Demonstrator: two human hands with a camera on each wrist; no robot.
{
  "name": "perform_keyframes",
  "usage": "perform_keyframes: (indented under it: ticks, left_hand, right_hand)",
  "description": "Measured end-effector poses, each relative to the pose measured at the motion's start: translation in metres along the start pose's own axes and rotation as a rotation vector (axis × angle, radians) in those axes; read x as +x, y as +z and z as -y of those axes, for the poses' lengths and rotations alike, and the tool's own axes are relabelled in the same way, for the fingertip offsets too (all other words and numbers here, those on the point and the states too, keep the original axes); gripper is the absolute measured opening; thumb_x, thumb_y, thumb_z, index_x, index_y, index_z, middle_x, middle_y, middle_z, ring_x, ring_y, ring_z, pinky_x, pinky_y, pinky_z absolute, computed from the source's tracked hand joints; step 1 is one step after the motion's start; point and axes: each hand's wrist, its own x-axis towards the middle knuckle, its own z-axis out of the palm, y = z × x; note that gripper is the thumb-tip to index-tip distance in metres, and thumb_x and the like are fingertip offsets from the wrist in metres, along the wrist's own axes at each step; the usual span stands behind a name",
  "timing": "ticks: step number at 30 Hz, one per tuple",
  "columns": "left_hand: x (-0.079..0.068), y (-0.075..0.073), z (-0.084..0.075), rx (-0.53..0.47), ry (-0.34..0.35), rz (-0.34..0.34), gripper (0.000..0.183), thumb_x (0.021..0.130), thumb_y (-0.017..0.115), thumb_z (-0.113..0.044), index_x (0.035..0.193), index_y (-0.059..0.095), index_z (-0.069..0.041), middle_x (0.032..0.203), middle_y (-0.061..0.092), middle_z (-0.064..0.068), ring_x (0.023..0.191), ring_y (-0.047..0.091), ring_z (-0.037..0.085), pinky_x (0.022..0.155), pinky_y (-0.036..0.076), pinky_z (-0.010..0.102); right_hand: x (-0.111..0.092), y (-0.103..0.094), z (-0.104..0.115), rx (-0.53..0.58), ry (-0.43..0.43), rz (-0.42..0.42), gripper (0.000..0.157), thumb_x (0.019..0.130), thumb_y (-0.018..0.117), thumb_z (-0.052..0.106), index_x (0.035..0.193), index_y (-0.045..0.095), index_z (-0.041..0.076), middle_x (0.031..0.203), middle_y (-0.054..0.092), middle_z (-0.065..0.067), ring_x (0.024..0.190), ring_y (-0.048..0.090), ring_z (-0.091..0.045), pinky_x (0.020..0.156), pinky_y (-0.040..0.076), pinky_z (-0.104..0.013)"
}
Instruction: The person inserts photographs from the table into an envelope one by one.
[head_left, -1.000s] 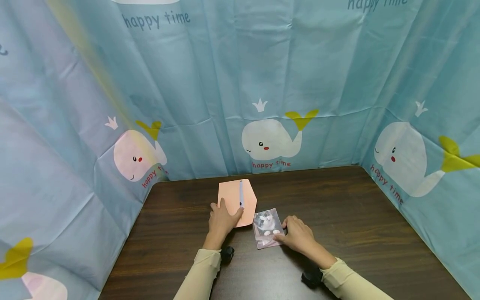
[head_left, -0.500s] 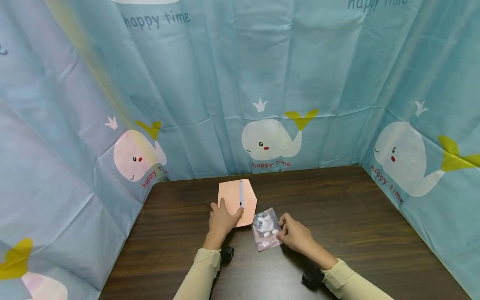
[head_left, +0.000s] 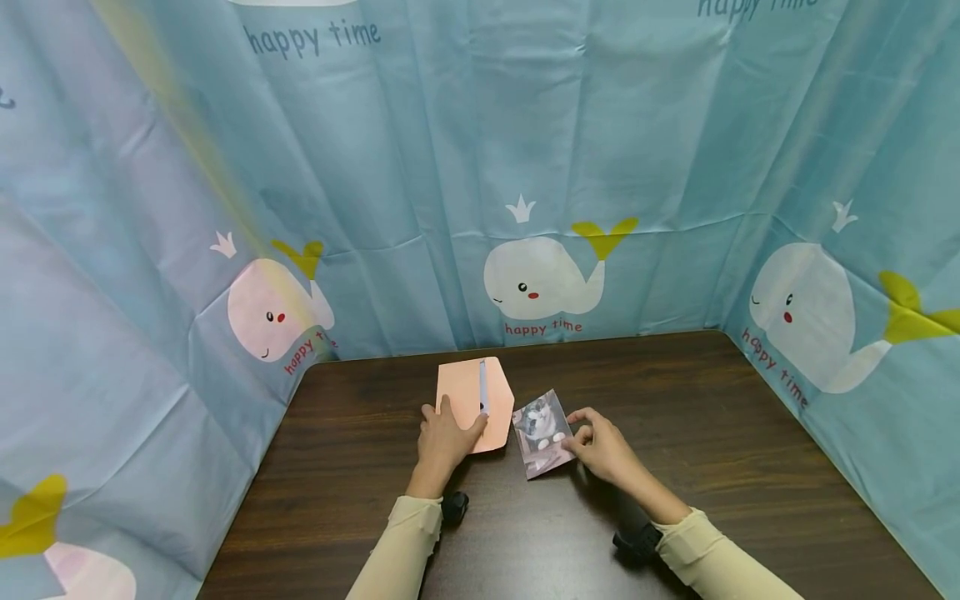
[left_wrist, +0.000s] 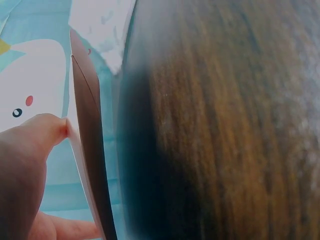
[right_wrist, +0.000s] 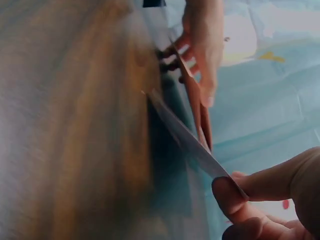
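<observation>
In the head view a peach envelope (head_left: 462, 392) has its pointed flap toward the right, with a narrow pale blue strip showing along its middle. My left hand (head_left: 444, 442) holds it at the lower edge, thumb on the near face; in the right wrist view the fingers lie on the other side. To its right, my right hand (head_left: 606, 448) pinches a small cat photo (head_left: 542, 429) by its right edge between thumb and fingers. The photo (right_wrist: 187, 145) is tilted, its far end near the envelope (right_wrist: 195, 105). Whether they touch I cannot tell.
Under both hands is a dark wood-grain table (head_left: 345, 467). Blue curtains (head_left: 405, 167) printed with white whales hang along its back and sides. A black band with a small device sits at each wrist.
My right hand has moved up and slightly right, carrying the cat photo with it and turning it a little. My left hand and the envelope stay in place.
</observation>
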Motion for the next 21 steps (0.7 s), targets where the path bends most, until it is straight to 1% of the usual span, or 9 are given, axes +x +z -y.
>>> perform_keyframes:
  ticks: [6, 11, 15, 18, 21]
  left_hand:
    - [0.0, 0.0, 0.0, 0.001, 0.002, -0.004, 0.103, 0.081, 0.065, -0.069, 0.153, 0.036, -0.003, 0.13, 0.039, 0.032, 0.106, 0.056, 0.05, 0.086, 0.05, 0.058]
    - [-0.002, -0.001, -0.001, -0.003, -0.002, -0.006, 0.102, 0.081, 0.065, -0.069, 0.153, 0.037, -0.003, 0.131, 0.039, 0.032, 0.106, 0.056, 0.05, 0.085, 0.05, 0.058]
    - [-0.002, -0.001, -0.001, 0.002, -0.002, -0.006, 0.102, 0.082, 0.064, -0.07, 0.154, 0.036, -0.004, 0.132, 0.039, 0.033, 0.106, 0.056, 0.05, 0.085, 0.051, 0.058]
    - [-0.001, -0.001, -0.001, 0.007, 0.005, -0.011, 0.102, 0.081, 0.065, -0.069, 0.153, 0.037, -0.003, 0.131, 0.039, 0.033, 0.104, 0.056, 0.05, 0.085, 0.051, 0.058]
    - [-0.001, -0.001, -0.001, 0.006, 0.008, -0.018, 0.102, 0.08, 0.066, -0.068, 0.153, 0.038, -0.002, 0.13, 0.04, 0.033, 0.104, 0.056, 0.051, 0.085, 0.05, 0.058]
  right_hand:
    - [0.01, -0.008, 0.005, -0.004, -0.006, -0.075, 0.035, 0.089, 0.076, 0.01, 0.118, 0.058, 0.005, 0.064, 0.061, 0.003, 0.055, 0.048, -0.009, 0.06, 0.038, -0.026]
    - [0.021, -0.008, 0.01, -0.011, -0.025, -0.118, 0.037, 0.09, 0.075, 0.013, 0.122, 0.057, 0.007, 0.067, 0.063, 0.002, 0.056, 0.05, -0.01, 0.06, 0.039, -0.028]
    - [0.032, -0.006, 0.012, -0.013, -0.04, -0.131, 0.039, 0.091, 0.075, 0.016, 0.123, 0.056, 0.008, 0.068, 0.064, 0.001, 0.058, 0.05, -0.011, 0.062, 0.04, -0.029]
    - [0.039, -0.003, 0.014, 0.008, -0.039, -0.139, 0.038, 0.091, 0.075, 0.016, 0.123, 0.056, 0.008, 0.068, 0.064, 0.001, 0.057, 0.05, -0.012, 0.061, 0.04, -0.029]
    - [0.048, 0.001, 0.015, 0.03, -0.058, -0.146, 0.038, 0.091, 0.075, 0.015, 0.123, 0.056, 0.007, 0.067, 0.064, 0.0, 0.057, 0.05, -0.011, 0.06, 0.04, -0.028]
